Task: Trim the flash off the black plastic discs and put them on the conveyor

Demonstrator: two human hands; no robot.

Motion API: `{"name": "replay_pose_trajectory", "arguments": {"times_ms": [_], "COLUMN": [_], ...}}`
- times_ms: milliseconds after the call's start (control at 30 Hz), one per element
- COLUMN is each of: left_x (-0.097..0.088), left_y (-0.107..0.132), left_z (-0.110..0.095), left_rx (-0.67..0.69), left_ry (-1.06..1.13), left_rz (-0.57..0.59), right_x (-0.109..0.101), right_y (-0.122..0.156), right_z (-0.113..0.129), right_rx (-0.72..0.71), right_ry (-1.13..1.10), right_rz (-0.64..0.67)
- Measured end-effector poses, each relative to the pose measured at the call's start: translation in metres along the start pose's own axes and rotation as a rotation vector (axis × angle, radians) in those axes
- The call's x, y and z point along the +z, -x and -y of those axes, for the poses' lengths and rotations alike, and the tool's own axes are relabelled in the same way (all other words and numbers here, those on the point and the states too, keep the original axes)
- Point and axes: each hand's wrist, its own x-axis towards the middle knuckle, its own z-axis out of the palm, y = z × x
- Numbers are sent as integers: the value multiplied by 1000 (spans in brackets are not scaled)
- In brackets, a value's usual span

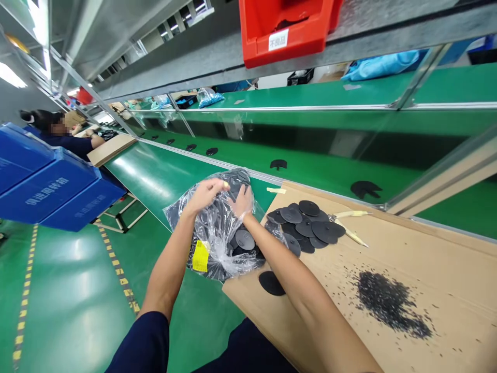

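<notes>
A clear plastic bag (217,233) full of black round discs lies at the left edge of a cardboard sheet (407,243). A yellow label (200,256) is stuck on the bag. My left hand (204,196) grips the top of the bag, fingers closed on the plastic. My right hand (241,201) is beside it, also closed on the bag's top. A pile of loose black discs (306,224) rests on the cardboard right of the bag. One single disc (271,283) lies near the cardboard's front edge.
A heap of black shavings (388,303) lies on the cardboard. Black discs (365,189) ride the green conveyor belt (163,176) behind. A red bin (285,28) sits on the upper shelf. Blue crates (50,186) stand at left, where another person (62,135) works.
</notes>
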Motion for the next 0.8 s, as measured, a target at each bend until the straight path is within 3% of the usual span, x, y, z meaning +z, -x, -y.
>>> {"name": "replay_pose_trajectory", "arguments": {"times_ms": [67,167,267,433,633,800], "left_x": [-5,2,19,30,15,2], "left_y": [-32,-75,-95,-93,-85,-77], "left_z": [14,36,50,61,59,41], "left_rx": [-103,-275,-380,-366,-208,-19], "left_ry": [-78,-154,-154,-22,297,567], "left_rz": [-95,-153,-150,-154,-210,-359], "right_x": [5,6,1,-9,-25,-37], "right_y": [-4,-3,-1,-13,-21,-6], "right_z": [-7,-16,-24,-32,-24,-6], "right_rx": [30,47,61,88,6,-118], "right_ry": [-48,-129,-242,-480,-705,-662], "right_rz": [-21,-58,-101,-143,-74,-87]}}
